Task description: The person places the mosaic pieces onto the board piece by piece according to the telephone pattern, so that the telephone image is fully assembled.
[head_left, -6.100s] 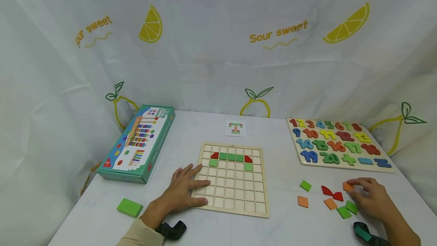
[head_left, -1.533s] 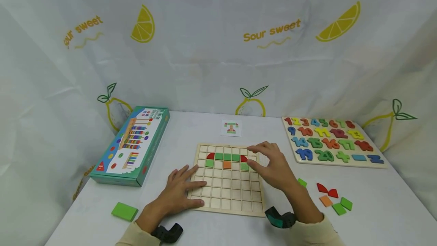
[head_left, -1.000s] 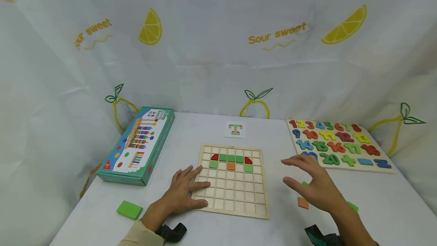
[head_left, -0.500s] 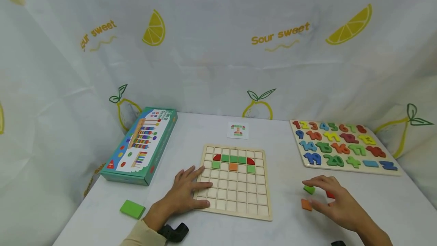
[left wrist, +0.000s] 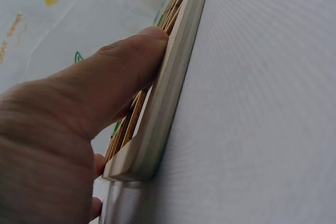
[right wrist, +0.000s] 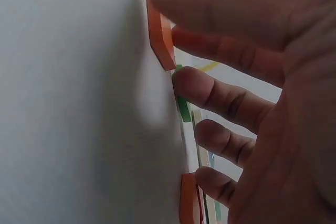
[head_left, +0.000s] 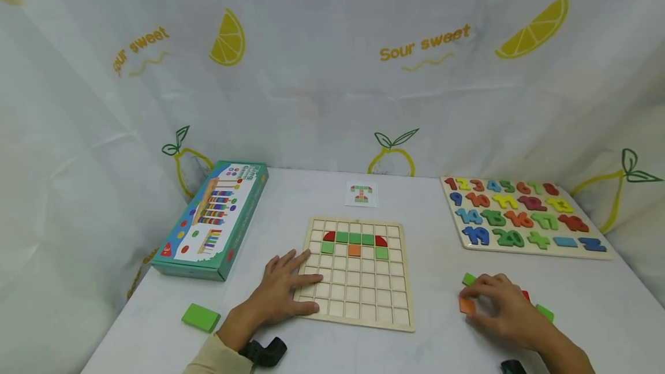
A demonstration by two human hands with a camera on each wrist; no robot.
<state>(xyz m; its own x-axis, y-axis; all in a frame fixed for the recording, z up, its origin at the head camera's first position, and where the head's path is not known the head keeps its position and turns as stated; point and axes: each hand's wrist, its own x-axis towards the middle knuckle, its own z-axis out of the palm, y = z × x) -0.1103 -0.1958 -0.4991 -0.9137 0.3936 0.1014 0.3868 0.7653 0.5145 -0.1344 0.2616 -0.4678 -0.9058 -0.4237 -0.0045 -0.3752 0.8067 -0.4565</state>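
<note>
My left hand (head_left: 283,287) rests spread on the left edge of a wooden grid board (head_left: 353,294); its thumb presses the rim in the left wrist view. In the grid, a row of green tiles (head_left: 355,239) lies between two red quarter-round pieces (head_left: 381,241). Below them are two green tiles and an orange tile (head_left: 354,250). Right of the board, my right hand (head_left: 501,307) pinches a loose orange square tile (head_left: 466,305) between thumb and index finger, low over the table. Around it lie green tiles (head_left: 545,312) and a red piece (head_left: 526,294), partly hidden. Another orange tile (right wrist: 188,203) shows in the right wrist view.
A pattern card (head_left: 361,194) lies behind the board. A number puzzle board (head_left: 535,251) is at the back right. On the left are a ring game box (head_left: 213,221) and a green rectangular block (head_left: 201,317). A white printed curtain (head_left: 312,74) hangs behind.
An orange tile from the right-hand pile now sits in the grid. My right hand has moved back right from the board, come down, and closed its fingertips on another orange tile. Left hand unmoved.
</note>
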